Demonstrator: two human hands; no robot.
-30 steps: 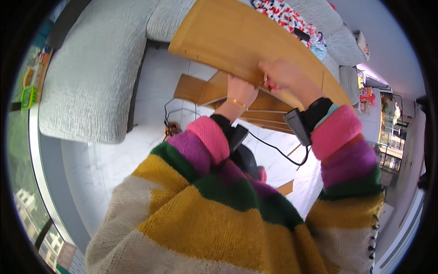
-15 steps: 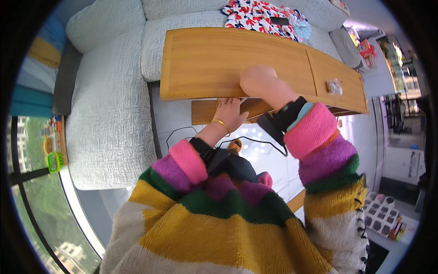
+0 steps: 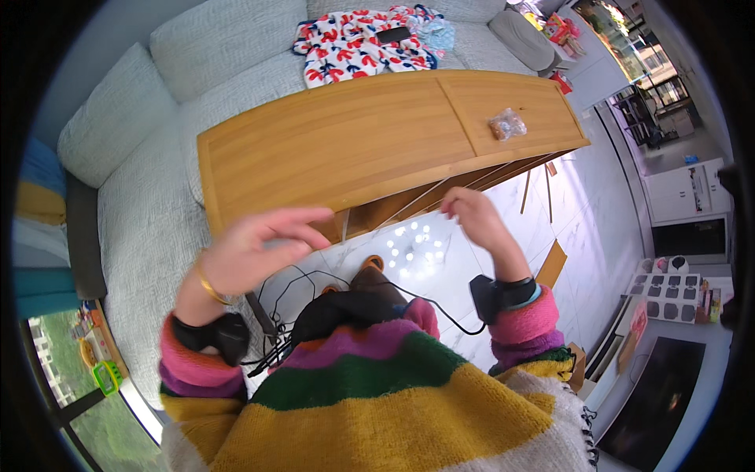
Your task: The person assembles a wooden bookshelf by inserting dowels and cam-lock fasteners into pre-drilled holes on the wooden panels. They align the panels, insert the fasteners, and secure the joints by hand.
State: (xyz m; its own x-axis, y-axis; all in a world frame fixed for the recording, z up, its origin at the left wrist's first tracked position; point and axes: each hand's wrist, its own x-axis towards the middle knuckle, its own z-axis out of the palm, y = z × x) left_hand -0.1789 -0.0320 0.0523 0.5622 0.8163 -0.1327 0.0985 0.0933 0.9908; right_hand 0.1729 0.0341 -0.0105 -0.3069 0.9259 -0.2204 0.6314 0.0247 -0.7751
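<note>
A long wooden coffee table (image 3: 338,134) stretches across the view in front of me. Beneath its near edge a brown lower compartment (image 3: 409,203) with thin pale strips shows. My left hand (image 3: 263,248) is in the air over the table's near left corner, fingers stretched out and slightly blurred, holding nothing. Near the table's front edge, further right, my right hand (image 3: 476,220) hovers with loosely bent fingers and nothing visible in it. A small clear plastic bag (image 3: 507,124) with brownish contents lies on the tabletop's right section.
A light grey sofa (image 3: 141,212) wraps the left and far sides. A patterned red, white and blue cloth (image 3: 354,47) lies on it with a dark flat device (image 3: 393,35). Black cables (image 3: 295,275) run near my legs. A wooden board (image 3: 552,263) stands on the right.
Both hands have come away from the table: the left moved left and nearer, the right drew back off the top. My view has shifted right, showing more floor and a screen.
</note>
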